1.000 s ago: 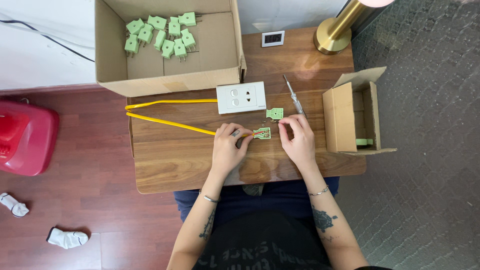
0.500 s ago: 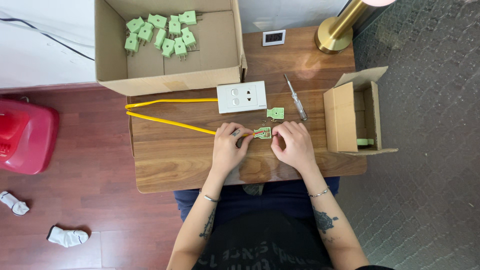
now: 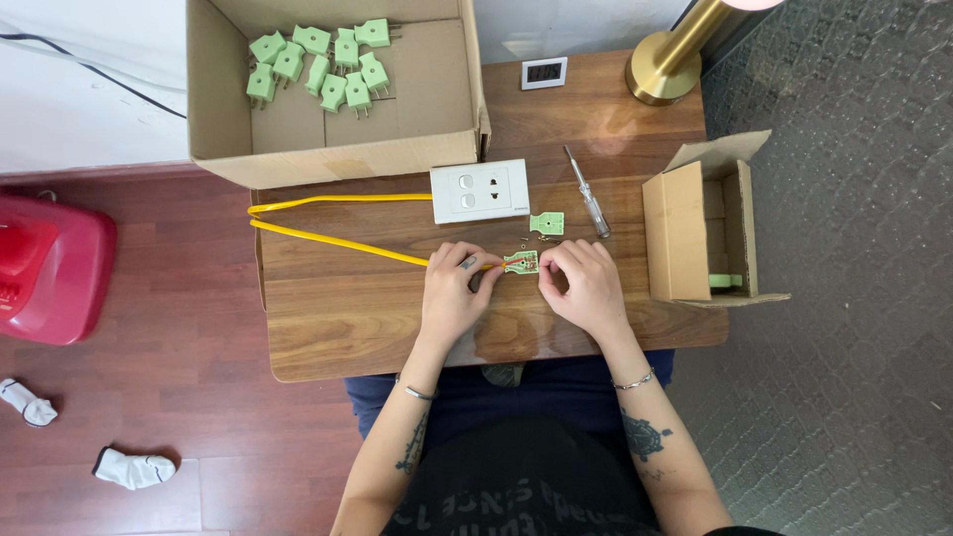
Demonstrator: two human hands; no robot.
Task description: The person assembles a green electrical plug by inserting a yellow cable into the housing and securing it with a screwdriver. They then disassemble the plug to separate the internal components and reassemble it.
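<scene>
The open pale-green plastic plug half (image 3: 520,262) lies on the wooden surface (image 3: 338,318) between both hands — left hand (image 3: 455,294) pinches the yellow cable (image 3: 338,242) entering leftward; right hand (image 3: 586,288) grip pinches its right end.

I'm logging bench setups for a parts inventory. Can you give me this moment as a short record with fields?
left hand: left hand pinches the yellow cable at the open green plug half
right hand: right hand steadies that plug half from the other side
spare part: green plug cover lies just above
tool: screwdriver lies untouched beside the white socket
stock: green plugs in the large cardboard box
surface: wooden table
</scene>
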